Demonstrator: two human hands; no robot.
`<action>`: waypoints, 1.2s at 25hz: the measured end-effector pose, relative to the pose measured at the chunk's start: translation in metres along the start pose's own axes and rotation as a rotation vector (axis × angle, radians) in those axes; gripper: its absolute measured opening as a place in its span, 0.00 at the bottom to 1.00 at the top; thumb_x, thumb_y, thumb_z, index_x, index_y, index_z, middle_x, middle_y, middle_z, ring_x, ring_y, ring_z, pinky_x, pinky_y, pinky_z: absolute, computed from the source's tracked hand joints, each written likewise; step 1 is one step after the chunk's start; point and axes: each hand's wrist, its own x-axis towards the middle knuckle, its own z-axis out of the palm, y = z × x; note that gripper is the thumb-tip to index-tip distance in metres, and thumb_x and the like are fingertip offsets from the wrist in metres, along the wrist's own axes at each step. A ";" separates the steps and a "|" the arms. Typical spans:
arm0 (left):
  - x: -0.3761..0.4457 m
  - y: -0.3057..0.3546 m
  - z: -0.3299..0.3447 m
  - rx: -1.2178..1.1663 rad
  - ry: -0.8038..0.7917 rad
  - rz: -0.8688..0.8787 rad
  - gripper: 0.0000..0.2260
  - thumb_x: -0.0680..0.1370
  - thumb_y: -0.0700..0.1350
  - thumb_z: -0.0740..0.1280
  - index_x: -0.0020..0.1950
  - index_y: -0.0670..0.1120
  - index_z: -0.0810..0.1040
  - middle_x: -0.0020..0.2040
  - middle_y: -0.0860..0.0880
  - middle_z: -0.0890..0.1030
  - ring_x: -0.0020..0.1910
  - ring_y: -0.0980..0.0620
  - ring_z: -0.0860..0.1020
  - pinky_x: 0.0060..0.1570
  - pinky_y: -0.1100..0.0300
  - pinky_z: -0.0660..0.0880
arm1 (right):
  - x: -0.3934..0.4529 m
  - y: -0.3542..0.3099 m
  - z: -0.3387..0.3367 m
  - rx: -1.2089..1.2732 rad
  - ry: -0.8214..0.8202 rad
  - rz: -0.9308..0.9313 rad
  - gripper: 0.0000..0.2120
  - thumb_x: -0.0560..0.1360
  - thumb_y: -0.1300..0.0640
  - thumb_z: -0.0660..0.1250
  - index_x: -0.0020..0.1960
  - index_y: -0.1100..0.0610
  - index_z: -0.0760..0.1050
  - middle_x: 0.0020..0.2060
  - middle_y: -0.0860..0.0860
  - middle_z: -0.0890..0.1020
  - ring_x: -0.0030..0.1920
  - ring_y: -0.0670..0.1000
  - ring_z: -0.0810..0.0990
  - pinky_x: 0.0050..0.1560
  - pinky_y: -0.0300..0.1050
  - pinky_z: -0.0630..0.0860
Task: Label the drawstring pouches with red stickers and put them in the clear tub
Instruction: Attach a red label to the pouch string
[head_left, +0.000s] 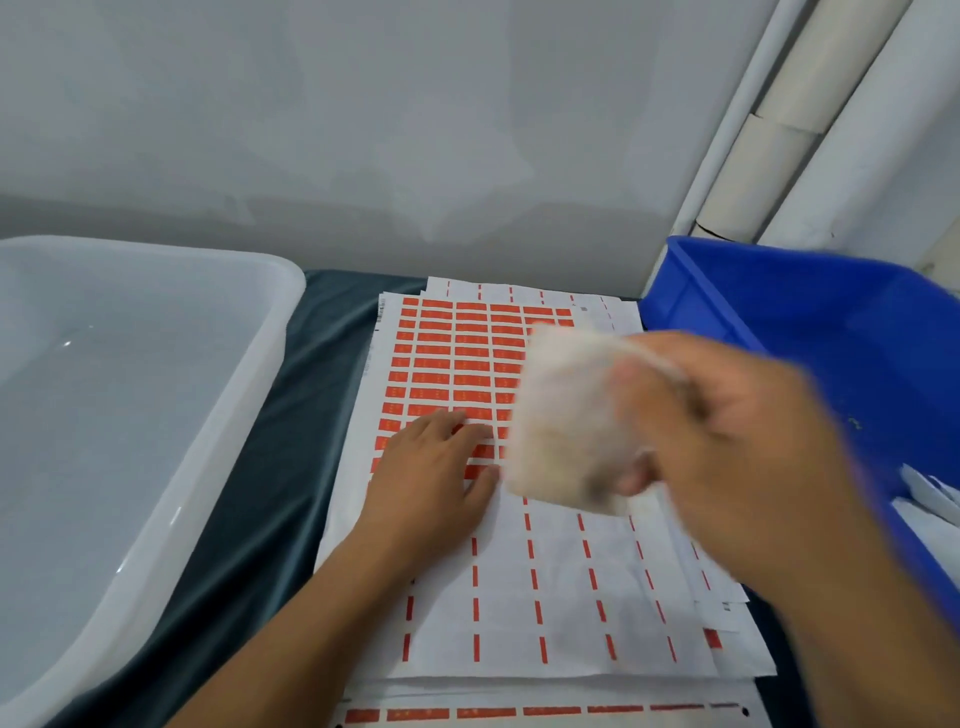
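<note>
right hand (727, 447) grips blurred pouch (566, 415), likely sheer | left hand (436, 467) flat on sticker sheet (519, 571)

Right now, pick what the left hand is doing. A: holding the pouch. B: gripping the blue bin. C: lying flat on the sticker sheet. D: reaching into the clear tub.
C: the left hand lies with straight fingers on the sticker sheet, while the right hand holds the pouch.
</note>
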 end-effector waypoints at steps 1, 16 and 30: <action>0.000 0.000 -0.003 -0.147 0.034 -0.010 0.16 0.79 0.62 0.60 0.65 0.63 0.74 0.65 0.62 0.78 0.63 0.55 0.77 0.65 0.49 0.76 | -0.009 0.000 0.030 0.042 -0.093 -0.006 0.12 0.81 0.38 0.59 0.57 0.38 0.79 0.48 0.34 0.82 0.45 0.39 0.83 0.33 0.28 0.76; -0.037 -0.009 -0.117 0.307 0.676 0.096 0.12 0.80 0.52 0.62 0.61 0.58 0.79 0.71 0.47 0.73 0.72 0.42 0.68 0.69 0.45 0.66 | -0.017 0.073 0.111 0.397 0.091 0.516 0.14 0.75 0.32 0.60 0.56 0.34 0.77 0.51 0.30 0.80 0.54 0.46 0.82 0.47 0.38 0.83; -0.011 -0.031 -0.152 0.334 0.047 -0.509 0.22 0.74 0.39 0.66 0.62 0.63 0.75 0.61 0.50 0.77 0.55 0.43 0.78 0.54 0.46 0.76 | -0.017 0.077 0.110 0.415 0.090 0.504 0.10 0.80 0.37 0.61 0.56 0.38 0.77 0.50 0.30 0.79 0.53 0.44 0.81 0.37 0.28 0.77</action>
